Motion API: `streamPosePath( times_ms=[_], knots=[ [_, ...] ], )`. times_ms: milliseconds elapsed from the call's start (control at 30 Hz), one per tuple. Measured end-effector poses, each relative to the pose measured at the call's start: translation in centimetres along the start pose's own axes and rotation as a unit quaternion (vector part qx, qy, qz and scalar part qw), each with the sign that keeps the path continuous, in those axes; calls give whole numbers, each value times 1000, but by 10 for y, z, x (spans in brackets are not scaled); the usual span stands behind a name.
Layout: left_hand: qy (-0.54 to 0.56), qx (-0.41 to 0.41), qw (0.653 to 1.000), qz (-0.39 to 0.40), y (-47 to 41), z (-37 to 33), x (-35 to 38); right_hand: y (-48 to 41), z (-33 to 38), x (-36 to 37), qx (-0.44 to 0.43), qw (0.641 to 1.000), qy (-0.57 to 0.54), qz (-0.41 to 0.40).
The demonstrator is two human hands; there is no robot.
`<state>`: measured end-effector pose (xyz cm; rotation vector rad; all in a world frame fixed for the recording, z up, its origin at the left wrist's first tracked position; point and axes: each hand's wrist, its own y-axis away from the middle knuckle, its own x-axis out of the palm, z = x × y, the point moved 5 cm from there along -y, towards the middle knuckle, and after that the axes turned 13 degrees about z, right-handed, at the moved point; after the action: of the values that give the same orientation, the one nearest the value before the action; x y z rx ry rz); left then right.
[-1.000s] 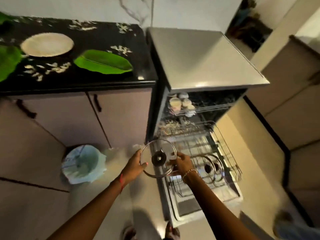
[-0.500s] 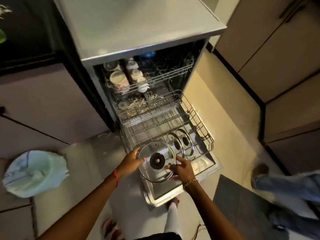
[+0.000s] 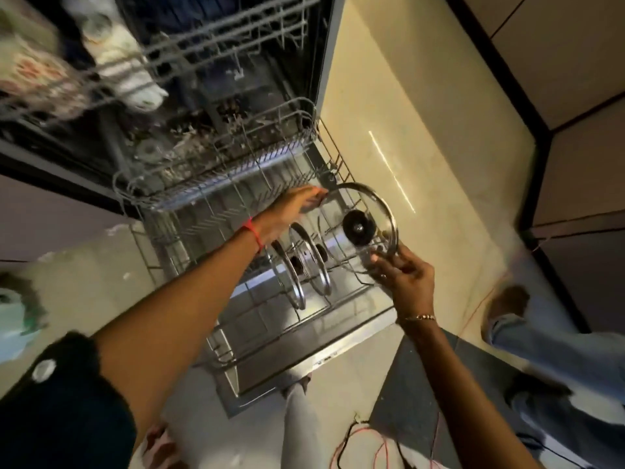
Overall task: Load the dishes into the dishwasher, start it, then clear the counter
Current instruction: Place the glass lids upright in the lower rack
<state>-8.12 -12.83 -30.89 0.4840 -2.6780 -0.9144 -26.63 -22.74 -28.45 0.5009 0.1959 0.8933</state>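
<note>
A glass pot lid [image 3: 375, 204] with a steel rim and black knob is held upright over the right side of the pulled-out lower rack [image 3: 236, 214] of the open dishwasher. My left hand [image 3: 291, 211] touches its upper left rim with extended fingers. My right hand [image 3: 402, 275] grips its lower right rim. Two more glass lids [image 3: 304, 265] stand on edge in the rack just left of it. Cups [image 3: 125, 72] sit in the upper rack, blurred.
The open dishwasher door [image 3: 304, 353] juts out low over the floor. Another person's legs in jeans [image 3: 548, 350] stand at the right. A dark floor mat [image 3: 433, 401] and loose cables [image 3: 365, 445] lie near my feet. Cabinets [image 3: 575, 96] line the right wall.
I have leaned in closer to the dishwasher. The lid has moved from the rack's front left to above its right side, past the two standing lids.
</note>
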Motion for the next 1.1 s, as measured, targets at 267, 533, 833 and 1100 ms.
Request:
streamPosePath(
  times_ms=[267,533,833,1100],
  knots=[
    [-131,-73,983,103,-91,34,11,-54,-59,-24,-71,980,182,-45],
    [-177,-112,969,131,-116,57,11,-80,-86,-18,-60,960,274,-13],
    [-205,-134,962,120,-124,72,-1,-97,-98,-13,-34,951,307,28],
    [-214,-180,953,118,-126,82,-7,-107,-104,-6,-45,933,351,63]
  ],
)
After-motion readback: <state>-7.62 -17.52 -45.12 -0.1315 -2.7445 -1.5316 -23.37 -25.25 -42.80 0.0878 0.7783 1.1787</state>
